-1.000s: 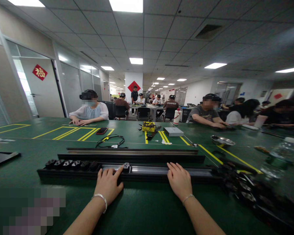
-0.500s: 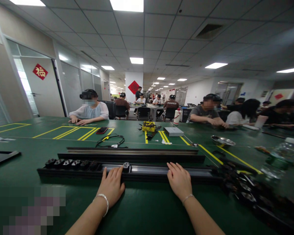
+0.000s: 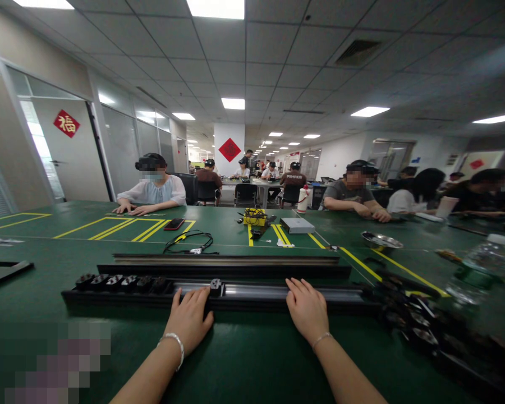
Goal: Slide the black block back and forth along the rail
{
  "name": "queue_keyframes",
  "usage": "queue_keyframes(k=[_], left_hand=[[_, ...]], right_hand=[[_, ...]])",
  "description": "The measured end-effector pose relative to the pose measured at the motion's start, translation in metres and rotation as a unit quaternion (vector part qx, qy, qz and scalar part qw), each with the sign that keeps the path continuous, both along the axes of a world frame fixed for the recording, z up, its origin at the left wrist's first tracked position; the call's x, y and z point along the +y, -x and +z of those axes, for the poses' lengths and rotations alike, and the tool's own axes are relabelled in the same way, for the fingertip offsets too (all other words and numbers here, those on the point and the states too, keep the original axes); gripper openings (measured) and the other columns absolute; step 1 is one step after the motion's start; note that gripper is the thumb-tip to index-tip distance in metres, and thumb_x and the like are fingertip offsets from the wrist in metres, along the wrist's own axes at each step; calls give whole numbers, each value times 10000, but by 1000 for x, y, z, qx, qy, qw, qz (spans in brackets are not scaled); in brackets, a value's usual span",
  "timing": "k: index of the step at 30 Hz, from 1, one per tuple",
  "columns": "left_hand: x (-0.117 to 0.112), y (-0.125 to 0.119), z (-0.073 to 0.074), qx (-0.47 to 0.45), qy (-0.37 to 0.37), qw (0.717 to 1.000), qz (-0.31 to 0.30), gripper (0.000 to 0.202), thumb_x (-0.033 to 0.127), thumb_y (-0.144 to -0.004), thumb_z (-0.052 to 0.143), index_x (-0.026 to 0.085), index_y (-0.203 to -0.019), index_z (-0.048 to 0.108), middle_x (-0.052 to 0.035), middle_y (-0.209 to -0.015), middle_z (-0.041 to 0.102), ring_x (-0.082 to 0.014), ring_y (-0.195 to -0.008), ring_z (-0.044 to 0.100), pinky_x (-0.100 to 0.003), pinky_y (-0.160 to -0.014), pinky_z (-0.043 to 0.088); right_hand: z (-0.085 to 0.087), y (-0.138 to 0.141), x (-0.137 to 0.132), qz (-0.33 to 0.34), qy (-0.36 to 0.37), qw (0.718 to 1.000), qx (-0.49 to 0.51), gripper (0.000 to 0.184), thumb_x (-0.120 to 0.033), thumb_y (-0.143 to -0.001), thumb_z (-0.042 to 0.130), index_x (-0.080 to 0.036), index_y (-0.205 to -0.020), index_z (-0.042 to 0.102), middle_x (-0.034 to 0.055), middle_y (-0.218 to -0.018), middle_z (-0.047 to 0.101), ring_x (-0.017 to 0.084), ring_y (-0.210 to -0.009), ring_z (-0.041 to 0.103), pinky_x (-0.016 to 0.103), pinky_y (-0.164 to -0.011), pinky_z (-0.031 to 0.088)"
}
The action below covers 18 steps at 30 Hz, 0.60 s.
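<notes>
A long black rail [image 3: 252, 303] with a shiny grey channel lies crosswise on the green table before me. My left hand [image 3: 190, 315] rests on its near edge, fingers stretched out, with the fingertips beside a small black block with a light top [image 3: 216, 287] in the channel. Farther right, my right hand [image 3: 307, 310] lies on the same rail, fingers extended and nothing in them. Several similar black blocks [image 3: 129, 282] sit in a row at the rail's left end. Just behind runs a second black rail [image 3: 227, 270].
A heap of dark parts [image 3: 429, 331] lies right of the rail, near a clear bottle [image 3: 482, 269] and a metal bowl [image 3: 382, 241]. Beyond the rails are a cable [image 3: 189, 242], a phone [image 3: 174, 224] and a grey box [image 3: 297, 225]. Co-workers sit across the table.
My hands stay in the same places on the rail, and the blocks have not moved along it. The view shifts very slightly. A co-worker's hands at the right have moved a little.
</notes>
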<state>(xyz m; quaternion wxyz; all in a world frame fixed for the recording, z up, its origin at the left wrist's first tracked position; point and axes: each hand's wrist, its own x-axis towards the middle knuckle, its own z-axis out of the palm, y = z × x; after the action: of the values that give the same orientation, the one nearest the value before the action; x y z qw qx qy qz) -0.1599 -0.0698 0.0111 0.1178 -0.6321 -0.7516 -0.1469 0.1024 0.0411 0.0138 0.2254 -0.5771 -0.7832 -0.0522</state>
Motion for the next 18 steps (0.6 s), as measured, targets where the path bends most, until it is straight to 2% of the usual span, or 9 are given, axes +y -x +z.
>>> queue_keyframes(k=[18], left_hand=[[-1, -1, 1, -9, 18, 1000, 0, 480, 309, -751, 389, 235, -1223, 438, -38, -1249, 529, -213, -1147, 435, -486, -1047, 101]], right_hand=[[1, 1, -1, -3, 11, 1000, -4, 428, -288, -829, 285, -288, -1192, 512, -26, -1245, 507, 171, -1196, 358, 351, -942, 253]])
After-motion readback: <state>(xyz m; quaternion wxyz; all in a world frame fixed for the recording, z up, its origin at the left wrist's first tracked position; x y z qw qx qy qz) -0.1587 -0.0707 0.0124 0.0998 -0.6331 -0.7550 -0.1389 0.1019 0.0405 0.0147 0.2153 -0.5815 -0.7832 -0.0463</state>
